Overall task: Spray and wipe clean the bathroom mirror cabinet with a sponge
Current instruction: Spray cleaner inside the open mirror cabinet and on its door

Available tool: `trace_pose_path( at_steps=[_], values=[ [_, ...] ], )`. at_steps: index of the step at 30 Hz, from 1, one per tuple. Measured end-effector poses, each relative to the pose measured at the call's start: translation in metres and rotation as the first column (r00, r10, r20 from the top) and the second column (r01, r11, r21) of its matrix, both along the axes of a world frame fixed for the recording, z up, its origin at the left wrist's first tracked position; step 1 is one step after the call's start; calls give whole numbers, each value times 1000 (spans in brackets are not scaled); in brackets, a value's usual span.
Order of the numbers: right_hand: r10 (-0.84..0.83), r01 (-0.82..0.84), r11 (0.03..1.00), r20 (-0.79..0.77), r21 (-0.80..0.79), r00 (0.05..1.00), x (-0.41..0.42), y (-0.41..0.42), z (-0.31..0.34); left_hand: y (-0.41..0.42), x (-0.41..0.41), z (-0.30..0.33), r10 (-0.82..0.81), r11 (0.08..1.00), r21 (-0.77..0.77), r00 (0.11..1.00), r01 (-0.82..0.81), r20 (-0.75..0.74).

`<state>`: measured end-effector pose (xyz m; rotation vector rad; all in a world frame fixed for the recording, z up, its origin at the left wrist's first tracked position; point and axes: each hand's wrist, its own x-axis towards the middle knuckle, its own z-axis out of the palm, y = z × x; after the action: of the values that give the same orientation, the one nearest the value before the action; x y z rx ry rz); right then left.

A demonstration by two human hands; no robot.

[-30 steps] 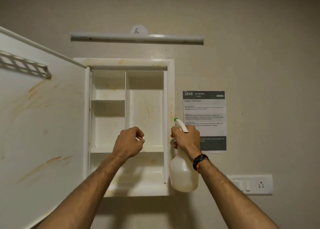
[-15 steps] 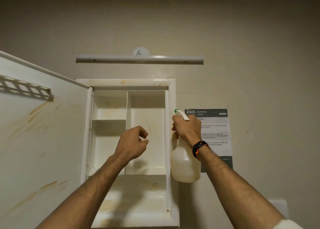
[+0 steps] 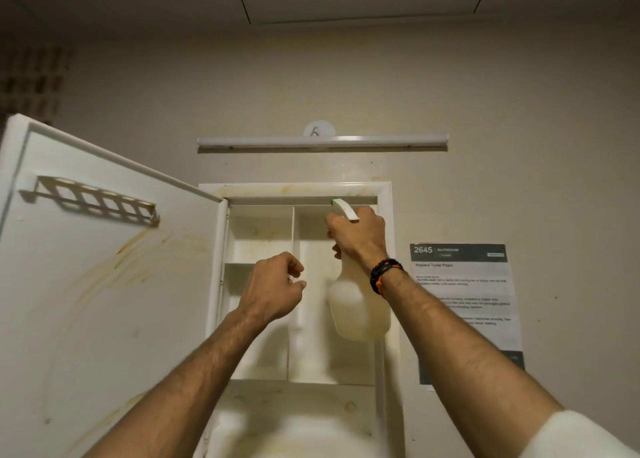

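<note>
- Cabinet [image 3: 385, 284]: wall-mounted, door [image 3: 104, 284] swung open to the left. Brown streaks show on the door's inner face and on the top frame; shelves inside hold nothing visible.
- Right hand [image 3: 360, 239]: raised in front of the upper right compartment, grip clamped round the neck of a spray bottle [image 3: 356, 312]. The green-tipped nozzle sits just under the top frame, pointing left and inward. The bottle body hangs below the wrist, in front of the right compartment.
- Left hand [image 3: 273, 289]: held before the centre divider, fingers loosely curled. It appears to hold nothing, though the palm side is hidden.
- Sponge: not seen in this view.
- Step in hand, by judgement: spraying the interior, upper section; wiping not begun.
- Next move calls for: squeezing the trigger with the nozzle aimed at the stained surfaces, covering the frame and door, then fetching the sponge.
- Risk: overspray reaching the paper notice [image 3: 464, 305] on the wall just right of the cabinet.
</note>
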<state>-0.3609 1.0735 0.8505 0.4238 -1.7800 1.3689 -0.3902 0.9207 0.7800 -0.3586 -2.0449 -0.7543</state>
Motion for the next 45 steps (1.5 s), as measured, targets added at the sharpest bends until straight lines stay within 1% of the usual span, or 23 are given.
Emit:
trace_pose_path(
  at_steps=[5,8,11,14,19,22,25,28,31,35,40,45],
  values=[
    [33,-31,997,-21,75,999,-4,-47,12,-34,5,0,69,998,9,997,-69,22],
    [34,-32,996,-23,88,999,-9,-66,14,-56,9,3,105,994,18,994,-106,33],
    [-18,22,998,-66,62,998,-14,-71,12,-70,9,6,124,992,23,992,-125,24],
    [-70,69,997,-72,-14,995,-19,-61,12,-77,7,8,117,992,39,993,-118,16],
    [-113,108,983,-19,-149,993,-22,-24,15,-67,0,5,78,996,42,997,-79,23],
    [-149,144,974,-12,-173,989,-22,-3,13,-53,-3,4,39,999,35,999,-40,29],
    [-189,177,966,-52,-186,981,-18,10,10,-37,-4,4,3,999,40,1000,-4,26],
    [-188,172,969,-80,-175,979,-15,16,5,-26,-5,1,-14,999,42,1000,13,24],
    [-118,107,981,-60,-161,991,-13,15,-6,-23,-4,-7,-14,999,53,999,12,36],
    [40,-29,990,72,-141,997,-11,9,-37,-23,2,-21,-5,998,58,998,1,70],
    [164,-144,982,178,-121,970,-5,-3,-93,-28,20,-54,49,996,64,990,-57,131],
    [263,-252,965,270,-76,926,1,-18,-156,-34,50,-103,113,988,77,966,-134,233]
  ],
)
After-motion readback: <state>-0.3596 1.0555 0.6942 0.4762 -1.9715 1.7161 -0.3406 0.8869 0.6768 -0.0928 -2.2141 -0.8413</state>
